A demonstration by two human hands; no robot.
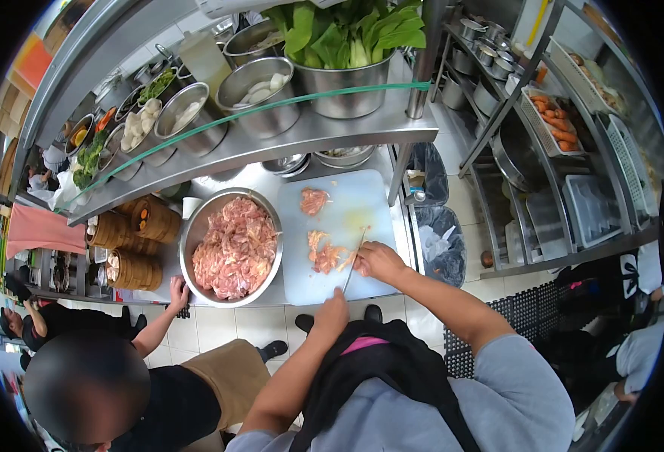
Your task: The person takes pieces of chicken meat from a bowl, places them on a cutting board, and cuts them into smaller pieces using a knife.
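Note:
My left hand [330,313] is closed around the handle end of a knife [356,260] at the near edge of the white cutting board [302,282]. The blade slants up and right across the board. My right hand [379,262] is beside the blade, its fingers bent together over the board; what they press or hold is hidden. Cut pieces of raw meat [324,256] lie left of the blade, with another small pile [314,201] farther back. Left of the board stands a large steel bowl [186,252] full of raw meat.
A steel shelf [272,143] above the board bears pots, one with leafy greens [347,38]. Bamboo steamers [134,270] stand left of the bowl. Another person [174,395] is at my left, a hand at the counter edge. Bins [439,245] and a rack [528,256] are right.

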